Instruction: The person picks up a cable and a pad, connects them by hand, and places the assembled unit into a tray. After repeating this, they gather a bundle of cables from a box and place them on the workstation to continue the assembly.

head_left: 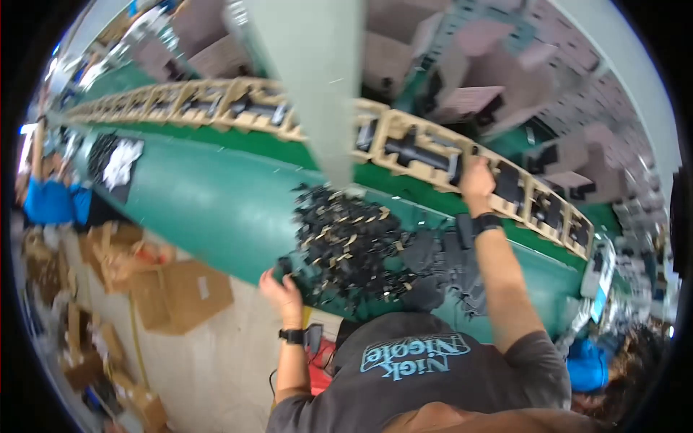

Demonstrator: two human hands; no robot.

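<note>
My right hand (477, 178) reaches over the far side of the green bench to a row of tan molded trays (382, 160). Its fingers are bent at a tray's edge, beside a black tube-shaped device (421, 154); whatever they grip is too blurred to name. Near the bench's front edge, my left hand (283, 290) pinches a small black piece (284, 266). Between my arms lies a heap of small black parts with tan bits (346, 234), perhaps bundled cables. Flat dark grey pieces (440, 263) lie right of the heap.
A pale upright post (314, 79) crosses the view in front of the trays. Open cardboard boxes (180, 296) stand on the floor at left. Black and white items (115, 162) lie on the bench's far left, near a person in blue (54, 202). Another blue sleeve (586, 364) shows at right.
</note>
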